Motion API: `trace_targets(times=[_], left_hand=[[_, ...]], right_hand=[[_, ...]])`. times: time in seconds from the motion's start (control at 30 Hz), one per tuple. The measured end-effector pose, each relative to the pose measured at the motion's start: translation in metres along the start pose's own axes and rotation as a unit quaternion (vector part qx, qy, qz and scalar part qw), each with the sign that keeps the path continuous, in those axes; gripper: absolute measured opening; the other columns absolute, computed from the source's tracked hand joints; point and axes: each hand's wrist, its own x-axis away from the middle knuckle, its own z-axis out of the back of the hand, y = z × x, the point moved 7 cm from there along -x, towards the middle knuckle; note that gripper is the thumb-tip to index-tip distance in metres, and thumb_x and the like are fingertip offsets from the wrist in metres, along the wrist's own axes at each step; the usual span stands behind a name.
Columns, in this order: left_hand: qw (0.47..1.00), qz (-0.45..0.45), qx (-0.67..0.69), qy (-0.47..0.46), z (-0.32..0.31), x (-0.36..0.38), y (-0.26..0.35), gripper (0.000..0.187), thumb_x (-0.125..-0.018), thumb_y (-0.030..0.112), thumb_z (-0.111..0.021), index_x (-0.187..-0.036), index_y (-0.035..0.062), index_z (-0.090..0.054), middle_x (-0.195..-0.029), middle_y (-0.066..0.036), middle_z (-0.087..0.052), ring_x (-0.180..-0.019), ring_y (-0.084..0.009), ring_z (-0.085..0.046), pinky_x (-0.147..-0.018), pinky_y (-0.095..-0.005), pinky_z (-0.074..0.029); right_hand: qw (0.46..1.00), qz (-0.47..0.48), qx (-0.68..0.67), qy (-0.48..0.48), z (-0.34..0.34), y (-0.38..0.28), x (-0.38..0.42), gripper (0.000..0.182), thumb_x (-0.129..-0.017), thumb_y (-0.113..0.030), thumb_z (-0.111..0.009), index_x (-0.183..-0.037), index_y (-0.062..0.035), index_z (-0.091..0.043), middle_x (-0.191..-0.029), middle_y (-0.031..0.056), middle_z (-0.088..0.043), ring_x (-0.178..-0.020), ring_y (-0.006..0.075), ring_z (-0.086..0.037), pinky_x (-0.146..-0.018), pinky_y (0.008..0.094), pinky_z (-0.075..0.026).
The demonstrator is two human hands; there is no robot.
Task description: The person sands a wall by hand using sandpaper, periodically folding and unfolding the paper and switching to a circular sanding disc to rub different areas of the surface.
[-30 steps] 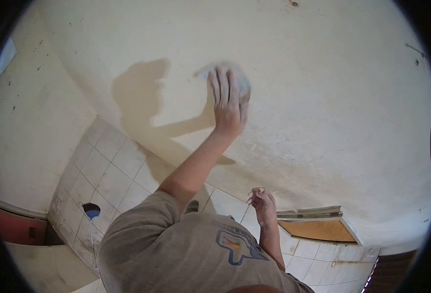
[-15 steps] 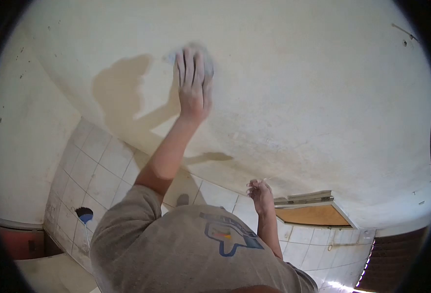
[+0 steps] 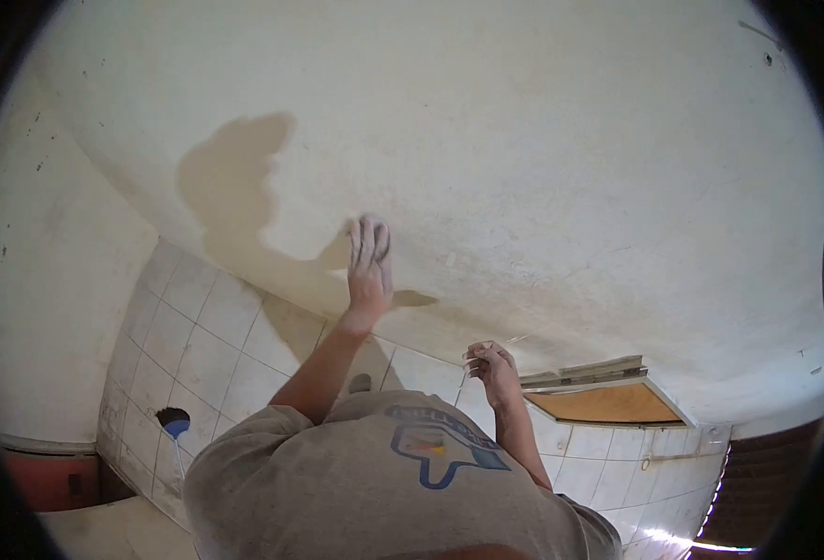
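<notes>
My left hand [image 3: 369, 261] presses against the pale plastered wall [image 3: 561, 177], its dusty fingers together and pointing up. Under the fingers is a grey piece that looks like sandpaper, mostly hidden by the hand. Whitish dust coats the fingers and knuckles. Lower down, near my waist, my right hand [image 3: 493, 364] is held apart from the wall with its fingers curled in. These fingers are dusty too, and whatever they may hold is too small to make out.
A wood-coloured panel in a pale frame [image 3: 612, 403] sits low by the wall, right of my right hand. White tiles [image 3: 174, 313] cover the floor. A blue-headed broom [image 3: 177, 427] stands at the left. A dark slatted shutter [image 3: 757, 485] is at lower right.
My left hand has slid down the wall from high up to about chest level. My right hand stays nearly where it was, fingers still curled.
</notes>
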Motion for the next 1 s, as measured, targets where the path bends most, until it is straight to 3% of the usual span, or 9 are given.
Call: trace_targets(times=[0.07, 0.1, 0.17, 0.2, 0.3, 0.43, 0.53, 0.77, 1.0], left_hand=[[0.997, -0.01, 0.004, 0.073, 0.024, -0.051, 0.004, 0.046, -0.102, 0.019, -0.04, -0.143, -0.0009, -0.05, -0.154, -0.029, -0.034, -0.144, -0.0552, -0.022, -0.119, -0.0569, -0.017], [0.987, -0.018, 0.094, 0.128, 0.035, -0.075, 0.006, 0.047, -0.103, 0.017, -0.039, -0.142, -0.0068, -0.046, -0.156, -0.028, -0.032, -0.146, -0.0525, -0.018, -0.119, -0.0564, -0.017], [0.971, -0.09, 0.103, 0.198, 0.071, -0.121, 0.028, 0.049, -0.103, 0.015, -0.038, -0.143, -0.0124, -0.042, -0.158, -0.027, -0.029, -0.149, -0.0495, -0.013, -0.12, -0.0565, -0.017], [0.965, -0.153, 0.024, 0.209, 0.09, -0.139, 0.047, 0.049, -0.103, 0.014, -0.039, -0.143, -0.0122, -0.042, -0.158, -0.027, -0.029, -0.149, -0.0491, -0.011, -0.12, -0.057, -0.017], [0.962, -0.202, 0.042, 0.177, 0.096, -0.164, 0.07, 0.048, -0.102, 0.017, -0.042, -0.142, -0.0084, -0.046, -0.157, -0.029, -0.028, -0.148, -0.0531, -0.013, -0.118, -0.06, -0.017], [0.975, -0.17, 0.008, 0.142, 0.031, -0.129, 0.037, 0.042, -0.099, 0.024, -0.047, -0.133, 0.0008, -0.058, -0.15, -0.034, -0.034, -0.137, -0.0601, -0.026, -0.114, -0.0658, -0.017], [0.985, -0.122, 0.02, 0.123, 0.034, -0.112, 0.035, 0.045, -0.1, 0.027, -0.046, -0.139, 0.0081, -0.056, -0.149, -0.032, -0.037, -0.137, -0.0563, -0.03, -0.113, -0.0632, -0.023], [0.986, -0.12, 0.047, 0.106, 0.001, -0.029, -0.033, 0.046, -0.105, 0.022, -0.039, -0.134, -0.0119, -0.05, -0.142, -0.033, -0.047, -0.135, -0.0561, -0.038, -0.114, -0.0577, -0.032], [0.981, -0.102, 0.13, 0.105, 0.025, -0.021, -0.04, 0.045, -0.106, 0.017, -0.037, -0.136, -0.0153, -0.046, -0.147, -0.031, -0.043, -0.142, -0.0471, -0.034, -0.115, -0.0576, -0.029]], right_hand=[[1.0, 0.0, 0.001, 0.009, 0.008, 0.003, 0.002, 0.014, -0.09, -0.013, -0.057, -0.095, -0.0025, -0.063, -0.088, 0.0117, -0.068, -0.072, 0.0189, -0.064, -0.066, 0.0306, -0.05], [1.0, 0.001, -0.002, 0.011, 0.01, 0.002, -0.002, 0.014, -0.09, -0.013, -0.057, -0.096, -0.0026, -0.064, -0.088, 0.0118, -0.068, -0.071, 0.0193, -0.064, -0.065, 0.0306, -0.05], [1.0, 0.013, 0.005, 0.001, 0.003, -0.007, -0.007, 0.014, -0.09, -0.013, -0.058, -0.096, -0.0026, -0.065, -0.088, 0.0118, -0.069, -0.072, 0.019, -0.065, -0.065, 0.0301, -0.05], [0.999, 0.027, 0.018, -0.003, -0.004, -0.015, -0.007, 0.014, -0.09, -0.013, -0.058, -0.096, -0.0027, -0.065, -0.088, 0.0114, -0.069, -0.072, 0.0185, -0.065, -0.066, 0.0299, -0.05], [0.997, 0.06, 0.051, -0.017, -0.024, -0.03, -0.003, 0.014, -0.09, -0.012, -0.058, -0.097, -0.0027, -0.065, -0.089, 0.0104, -0.069, -0.072, 0.0173, -0.064, -0.067, 0.0293, -0.049], [0.996, 0.05, 0.058, -0.046, -0.033, -0.027, -0.002, 0.014, -0.089, -0.011, -0.057, -0.097, -0.0024, -0.066, -0.089, 0.0097, -0.069, -0.072, 0.0167, -0.064, -0.068, 0.0283, -0.049], [0.996, 0.029, 0.059, -0.057, -0.029, -0.013, -0.003, 0.014, -0.089, -0.011, -0.057, -0.096, -0.0033, -0.066, -0.09, 0.009, -0.069, -0.072, 0.0162, -0.064, -0.068, 0.0279, -0.049], [0.996, 0.01, 0.078, -0.039, -0.006, 0.007, -0.004, 0.014, -0.089, -0.013, -0.058, -0.096, -0.0047, -0.067, -0.09, 0.0071, -0.07, -0.074, 0.0148, -0.064, -0.066, 0.0288, -0.05], [0.991, -0.004, 0.126, -0.049, -0.009, 0.005, -0.009, 0.024, -0.09, -0.023, -0.059, -0.102, -0.0044, -0.067, -0.093, 0.0058, -0.069, -0.079, 0.0149, -0.063, -0.069, 0.0291, -0.05]])
